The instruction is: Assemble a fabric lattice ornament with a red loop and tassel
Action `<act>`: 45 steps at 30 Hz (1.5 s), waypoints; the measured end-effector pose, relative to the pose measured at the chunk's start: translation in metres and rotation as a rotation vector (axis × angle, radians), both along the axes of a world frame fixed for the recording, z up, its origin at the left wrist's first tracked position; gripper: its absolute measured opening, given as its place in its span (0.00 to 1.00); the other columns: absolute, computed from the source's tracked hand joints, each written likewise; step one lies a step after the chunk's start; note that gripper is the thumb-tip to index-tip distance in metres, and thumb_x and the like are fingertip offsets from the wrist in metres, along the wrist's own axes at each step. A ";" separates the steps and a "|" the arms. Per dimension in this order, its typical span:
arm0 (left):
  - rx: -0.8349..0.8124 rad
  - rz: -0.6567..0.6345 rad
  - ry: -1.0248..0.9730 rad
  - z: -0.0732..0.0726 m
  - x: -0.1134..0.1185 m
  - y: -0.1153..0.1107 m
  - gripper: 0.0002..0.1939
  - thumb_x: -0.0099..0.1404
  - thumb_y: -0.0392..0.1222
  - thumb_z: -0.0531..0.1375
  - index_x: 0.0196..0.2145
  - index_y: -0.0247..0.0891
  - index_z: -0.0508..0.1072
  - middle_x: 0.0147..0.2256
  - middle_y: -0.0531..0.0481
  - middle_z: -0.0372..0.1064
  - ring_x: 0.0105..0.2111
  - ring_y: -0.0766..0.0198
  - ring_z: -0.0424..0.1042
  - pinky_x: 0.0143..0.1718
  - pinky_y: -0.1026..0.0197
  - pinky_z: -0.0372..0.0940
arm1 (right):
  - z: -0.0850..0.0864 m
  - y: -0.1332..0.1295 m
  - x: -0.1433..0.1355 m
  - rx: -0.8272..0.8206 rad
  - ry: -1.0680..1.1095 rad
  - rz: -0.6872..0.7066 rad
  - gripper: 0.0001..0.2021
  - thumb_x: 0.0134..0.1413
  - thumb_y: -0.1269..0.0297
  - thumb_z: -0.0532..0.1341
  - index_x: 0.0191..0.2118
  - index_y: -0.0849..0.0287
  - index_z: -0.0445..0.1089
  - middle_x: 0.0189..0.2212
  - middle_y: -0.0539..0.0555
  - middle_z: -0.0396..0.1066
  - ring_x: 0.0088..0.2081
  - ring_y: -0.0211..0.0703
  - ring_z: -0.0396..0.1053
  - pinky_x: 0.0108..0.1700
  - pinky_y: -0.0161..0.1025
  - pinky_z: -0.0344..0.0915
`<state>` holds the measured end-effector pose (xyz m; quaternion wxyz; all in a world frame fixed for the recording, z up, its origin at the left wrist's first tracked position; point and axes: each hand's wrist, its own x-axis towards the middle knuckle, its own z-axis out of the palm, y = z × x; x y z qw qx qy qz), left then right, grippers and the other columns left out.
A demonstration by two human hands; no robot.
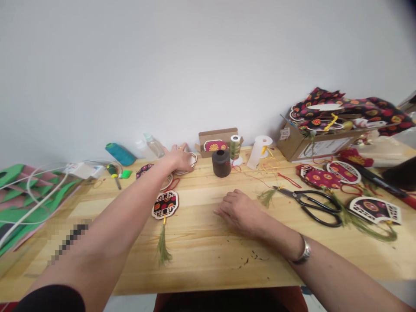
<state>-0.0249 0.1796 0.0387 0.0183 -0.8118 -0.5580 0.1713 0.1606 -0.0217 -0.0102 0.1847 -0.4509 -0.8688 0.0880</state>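
Observation:
My left hand reaches to the back of the table, fingers spread over a pale-framed ornament that it partly hides. Beneath my left wrist, more patterned ornaments show in part. Nearer to me lies an ornament with a white lattice frame, dark flowered fabric and an olive-green tassel. My right hand rests on the wood with its fingers curled in and nothing visible in them. To its right are a loose green tassel and black-handled scissors.
A black thread cone, an olive thread spool and a white spool stand near the wall. At right sits a cardboard box heaped with patterned fabric. A screwdriver and teal thread lie left, beside cables.

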 end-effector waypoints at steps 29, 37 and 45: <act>-0.395 0.232 -1.356 0.031 -0.071 -0.010 0.23 0.46 0.56 0.65 0.37 0.39 0.73 0.38 0.44 0.72 0.40 0.53 0.70 0.39 0.52 0.65 | 0.000 -0.002 -0.002 0.004 -0.009 0.005 0.17 0.63 0.63 0.52 0.24 0.62 0.68 0.24 0.54 0.71 0.28 0.39 0.62 0.36 0.39 0.53; -0.413 0.194 -1.628 0.047 -0.058 -0.062 0.26 0.57 0.61 0.54 0.45 0.42 0.71 0.50 0.42 0.70 0.51 0.43 0.66 0.41 0.45 0.66 | 0.002 0.000 0.003 -0.020 0.217 -0.030 0.19 0.64 0.62 0.51 0.22 0.61 0.65 0.22 0.52 0.66 0.28 0.38 0.60 0.36 0.38 0.56; -0.834 0.437 -2.025 0.008 -0.008 -0.165 0.23 0.60 0.60 0.49 0.42 0.45 0.73 0.49 0.45 0.71 0.53 0.43 0.66 0.43 0.42 0.67 | -0.001 0.009 0.011 -0.665 1.057 -0.235 0.25 0.61 0.45 0.48 0.53 0.58 0.63 0.48 0.61 0.68 0.40 0.43 0.69 0.34 0.39 0.67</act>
